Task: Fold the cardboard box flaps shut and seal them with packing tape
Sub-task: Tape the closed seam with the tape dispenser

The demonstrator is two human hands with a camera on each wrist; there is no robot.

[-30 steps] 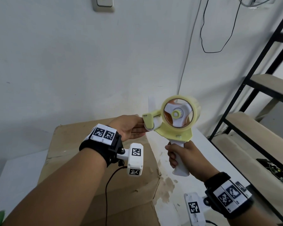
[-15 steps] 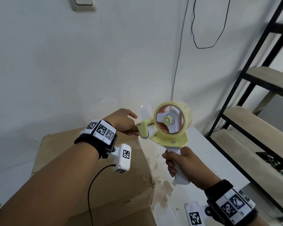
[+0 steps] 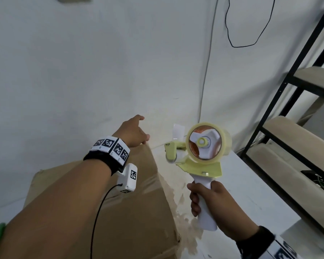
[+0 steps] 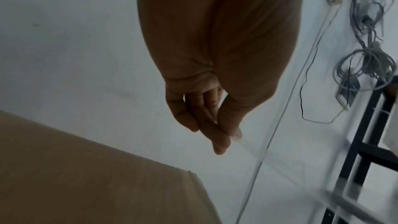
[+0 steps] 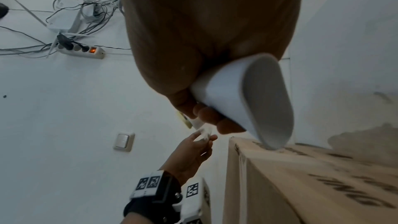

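Observation:
A brown cardboard box (image 3: 138, 202) lies on the white table, its top face shut as far as I can see; it also shows in the left wrist view (image 4: 86, 176) and the right wrist view (image 5: 301, 185). My right hand (image 3: 208, 200) grips the white handle (image 5: 247, 100) of a yellow tape dispenser (image 3: 204, 146) held upright beside the box's right edge. A short loose tape end (image 3: 178, 131) stands up at its front. My left hand (image 3: 142, 129) hovers over the box's far right corner, a little left of the dispenser, fingers nearly straight with the thumb against them (image 4: 224, 135), holding nothing visible.
The white table (image 3: 251, 193) runs right of the box to a black metal rack (image 3: 297, 94) with beige shelves. A white wall stands close behind, with hanging cables (image 3: 251, 40), a light switch (image 5: 124, 140) and a power strip (image 5: 81, 50).
My left hand has left the dispenser's front and moved up and left, over the box's far corner. The dispenser has shifted slightly right and lower in my right hand's grip.

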